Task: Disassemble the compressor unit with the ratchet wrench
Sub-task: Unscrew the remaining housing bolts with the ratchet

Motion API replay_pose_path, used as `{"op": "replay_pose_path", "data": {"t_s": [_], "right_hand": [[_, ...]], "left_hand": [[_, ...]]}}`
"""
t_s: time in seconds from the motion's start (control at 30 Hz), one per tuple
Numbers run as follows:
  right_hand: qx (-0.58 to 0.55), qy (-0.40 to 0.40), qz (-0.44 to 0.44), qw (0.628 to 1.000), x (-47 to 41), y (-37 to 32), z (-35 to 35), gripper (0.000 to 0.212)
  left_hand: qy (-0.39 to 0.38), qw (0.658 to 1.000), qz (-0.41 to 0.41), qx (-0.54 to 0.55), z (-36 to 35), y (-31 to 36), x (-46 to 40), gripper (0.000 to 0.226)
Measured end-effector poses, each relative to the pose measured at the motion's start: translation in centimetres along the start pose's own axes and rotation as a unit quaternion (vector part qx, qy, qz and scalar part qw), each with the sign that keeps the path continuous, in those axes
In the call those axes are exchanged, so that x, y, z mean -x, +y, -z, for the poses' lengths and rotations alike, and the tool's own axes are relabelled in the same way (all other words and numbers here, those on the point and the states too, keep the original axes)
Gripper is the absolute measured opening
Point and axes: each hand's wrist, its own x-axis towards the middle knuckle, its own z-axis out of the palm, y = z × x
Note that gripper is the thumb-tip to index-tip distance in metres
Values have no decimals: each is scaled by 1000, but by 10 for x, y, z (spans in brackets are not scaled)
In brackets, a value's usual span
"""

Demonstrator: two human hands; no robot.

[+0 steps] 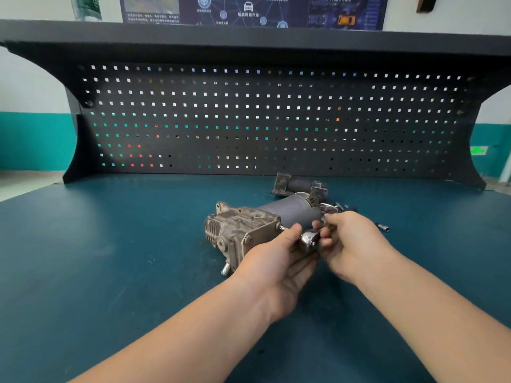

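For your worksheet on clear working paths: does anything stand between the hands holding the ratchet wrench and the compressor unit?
Nothing visible does. The left hand and right hand hold the ratchet wrench right beside the compressor unit, with no object between them.

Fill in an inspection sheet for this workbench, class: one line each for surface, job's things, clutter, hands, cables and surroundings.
Surface: teal bench top, scuffed.
Job's things: compressor unit lying on its side; ratchet wrench head held between both hands in front of it.
Clutter: second motor-like part behind the compressor; small socket bit to the right.
Hands: left hand grips the wrench from below; right hand pinches at its head.
Cables: nothing seen.
Surroundings: black pegboard, no tools hung; poster on the wall above.
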Motion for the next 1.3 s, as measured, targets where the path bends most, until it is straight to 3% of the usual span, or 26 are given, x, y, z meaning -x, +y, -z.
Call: {"op": "replay_pose_path", "data": {"t_s": [0.07, 0.13, 0.2, 0.27, 0.3, 0.33, 0.37, 0.47, 0.53, 0.6, 0.67, 0.73, 0.8, 0.9, 0.97, 1.03, 1.1, 1.2, 1.3], "right_hand": [[26, -9, 49, 998, 0, 1, -1, 20], [153, -40, 232, 960, 5, -1, -2, 15], [284, -104, 418, 856, 15, -1, -3, 9], [382, -160, 521, 746, 22, 3, -1, 8], [415, -166, 545, 710, 24, 5, -1, 9], [424, -163, 551, 700, 25, 7, -1, 10], [411, -157, 539, 718, 26, 7, -2, 11], [302, -99, 419, 850, 20, 2, -5, 9], [208, -36, 277, 938, 11, -3, -5, 16], [72, -5, 98, 993, 5, -3, -3, 19], [-11, -3, -8, 1000, 3, -2, -1, 20], [-24, -10, 6, 1000, 3, 0, -2, 21], [65, -25, 141, 988, 6, 0, -4, 20], [260, -91, 387, 880, 17, 1, -4, 14], [318, -125, 465, 817, 21, 4, -3, 9], [333, -114, 473, 808, 21, 6, -2, 10], [288, -63, 401, 867, 16, 5, -4, 13], [110, 7, 141, 984, 5, 2, -5, 21], [-52, 14, -53, 997, 3, 5, 0, 23]], "left_hand": [[1, 1000, 0, 2, 0, 0, -1, 20], [2, 1000, -1, -2, 0, 0, -1, 23], [-6, 1000, -4, -1, 0, 1, -1, 21], [-14, 1000, -2, -2, 1, 2, 1, 23], [-14, 1000, -1, -3, 1, 3, 1, 25], [-12, 1000, -1, -2, 2, 3, 1, 27], [-8, 1000, -4, 0, 2, 3, 1, 27], [4, 1000, -20, -2, 0, 1, 0, 19], [15, 999, -29, -5, 0, -1, -1, 20], [18, 999, -36, -3, -1, -2, -3, 22], [14, 999, -38, 2, 0, -4, -5, 21], [13, 999, -38, 3, 1, -4, -5, 19], [12, 999, -38, 1, 1, -2, -5, 20], [-3, 999, -44, -8, 1, -1, -4, 20], [-6, 999, -45, -3, 2, -1, -4, 31], [3, 999, -45, 3, 1, -1, -4, 34], [13, 999, -46, 6, 0, -2, -4, 23], [27, 999, -46, 9, -2, -3, -4, 18], [26, 999, -43, 20, -3, -4, -3, 17]]}}
